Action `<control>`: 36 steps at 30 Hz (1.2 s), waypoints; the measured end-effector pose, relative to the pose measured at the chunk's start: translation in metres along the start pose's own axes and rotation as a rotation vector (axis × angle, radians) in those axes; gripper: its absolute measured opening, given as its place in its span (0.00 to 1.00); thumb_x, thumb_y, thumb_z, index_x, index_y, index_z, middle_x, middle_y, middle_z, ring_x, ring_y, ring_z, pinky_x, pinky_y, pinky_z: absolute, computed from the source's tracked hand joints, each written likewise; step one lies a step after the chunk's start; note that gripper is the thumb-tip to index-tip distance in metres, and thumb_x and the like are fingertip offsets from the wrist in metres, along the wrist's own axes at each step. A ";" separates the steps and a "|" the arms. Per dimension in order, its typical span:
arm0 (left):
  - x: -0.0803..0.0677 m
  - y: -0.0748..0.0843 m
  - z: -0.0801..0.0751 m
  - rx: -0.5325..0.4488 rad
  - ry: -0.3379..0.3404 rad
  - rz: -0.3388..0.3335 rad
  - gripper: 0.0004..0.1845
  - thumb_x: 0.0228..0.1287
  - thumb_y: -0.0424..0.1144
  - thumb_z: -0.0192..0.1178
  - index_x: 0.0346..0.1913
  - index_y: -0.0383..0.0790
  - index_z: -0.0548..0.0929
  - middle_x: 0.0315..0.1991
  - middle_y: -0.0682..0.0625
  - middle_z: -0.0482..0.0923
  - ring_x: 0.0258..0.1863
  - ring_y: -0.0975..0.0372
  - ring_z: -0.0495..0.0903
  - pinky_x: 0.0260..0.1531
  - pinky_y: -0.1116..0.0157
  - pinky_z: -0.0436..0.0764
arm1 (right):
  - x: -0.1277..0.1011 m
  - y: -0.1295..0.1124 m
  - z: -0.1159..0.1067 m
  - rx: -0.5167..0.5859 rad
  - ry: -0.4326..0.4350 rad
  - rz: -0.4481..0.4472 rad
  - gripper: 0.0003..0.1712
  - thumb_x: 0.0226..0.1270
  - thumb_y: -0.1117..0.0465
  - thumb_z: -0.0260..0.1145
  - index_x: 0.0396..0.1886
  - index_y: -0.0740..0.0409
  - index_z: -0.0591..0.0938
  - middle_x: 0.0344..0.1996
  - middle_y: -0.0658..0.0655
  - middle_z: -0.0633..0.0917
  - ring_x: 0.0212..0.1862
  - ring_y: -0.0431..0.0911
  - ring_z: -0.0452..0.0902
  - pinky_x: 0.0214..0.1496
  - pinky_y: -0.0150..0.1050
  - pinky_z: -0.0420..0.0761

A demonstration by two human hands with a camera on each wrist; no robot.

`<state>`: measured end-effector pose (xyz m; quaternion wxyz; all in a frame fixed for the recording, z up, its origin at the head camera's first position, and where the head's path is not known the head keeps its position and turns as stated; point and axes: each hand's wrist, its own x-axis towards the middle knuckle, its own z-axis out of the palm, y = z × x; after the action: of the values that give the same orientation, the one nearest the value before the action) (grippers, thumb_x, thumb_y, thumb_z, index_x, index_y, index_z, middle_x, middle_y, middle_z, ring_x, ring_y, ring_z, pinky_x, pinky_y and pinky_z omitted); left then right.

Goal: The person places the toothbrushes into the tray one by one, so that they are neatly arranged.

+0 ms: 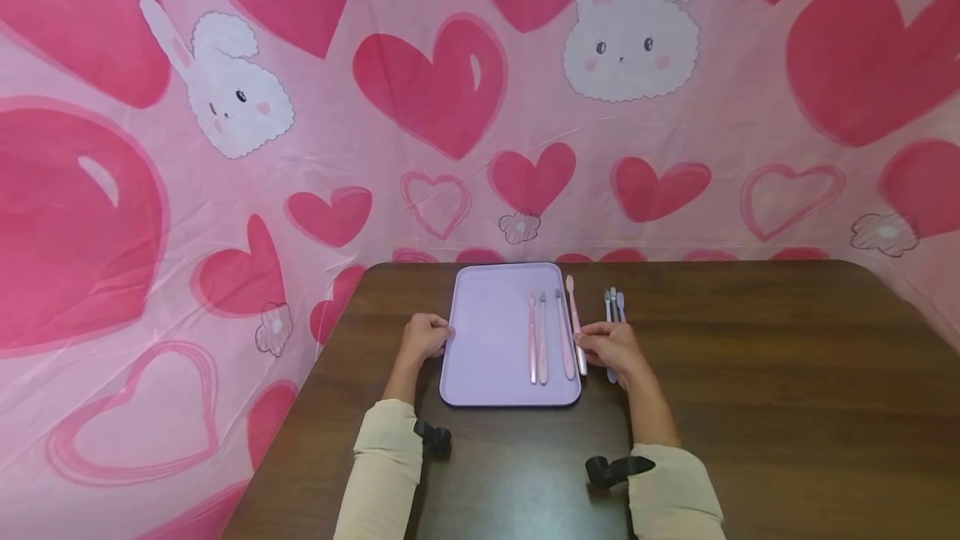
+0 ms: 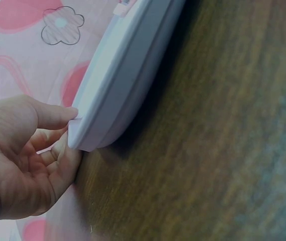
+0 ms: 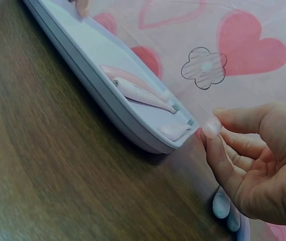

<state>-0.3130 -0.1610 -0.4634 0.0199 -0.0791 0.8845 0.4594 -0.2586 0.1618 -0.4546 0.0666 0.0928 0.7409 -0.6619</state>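
Observation:
A lilac tray lies on the table, with three pink toothbrushes side by side in its right half. My left hand holds the tray's left edge, thumb on the rim and fingers below in the left wrist view. At the opposite edge, my right hand pinches another pink toothbrush between thumb and finger. In the right wrist view, the rounded handle end of that toothbrush shows between the fingertips, beside the tray's corner.
Three more toothbrushes in grey-blue and lilac lie together on the table just right of my right hand, partly hidden by it. The brown wooden table extends to both sides. A pink heart-print cloth hangs behind its far edge.

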 end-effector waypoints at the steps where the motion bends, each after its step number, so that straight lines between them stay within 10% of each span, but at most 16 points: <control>1: 0.000 0.000 0.000 0.000 0.002 0.001 0.11 0.65 0.35 0.64 0.44 0.29 0.87 0.44 0.36 0.85 0.35 0.56 0.84 0.36 0.60 0.91 | 0.000 0.000 0.000 -0.003 0.000 0.000 0.19 0.66 0.65 0.68 0.51 0.77 0.81 0.33 0.55 0.84 0.32 0.37 0.81 0.37 0.29 0.87; 8: -0.001 0.000 0.000 0.004 0.009 0.006 0.11 0.64 0.35 0.64 0.43 0.29 0.88 0.42 0.36 0.86 0.34 0.56 0.83 0.34 0.61 0.90 | 0.003 0.000 0.006 -0.063 0.021 0.052 0.21 0.69 0.63 0.66 0.56 0.73 0.80 0.45 0.63 0.83 0.35 0.40 0.81 0.43 0.33 0.89; 36: -0.002 0.001 0.001 0.003 0.013 0.004 0.11 0.64 0.34 0.64 0.43 0.28 0.87 0.43 0.35 0.86 0.33 0.56 0.84 0.35 0.60 0.91 | 0.006 -0.003 0.029 -0.055 0.019 0.036 0.21 0.68 0.65 0.67 0.56 0.74 0.81 0.37 0.57 0.85 0.30 0.38 0.80 0.33 0.29 0.85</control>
<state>-0.3116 -0.1595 -0.4631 0.0133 -0.0800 0.8855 0.4576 -0.2660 0.1334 -0.4568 0.0739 0.1106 0.7578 -0.6388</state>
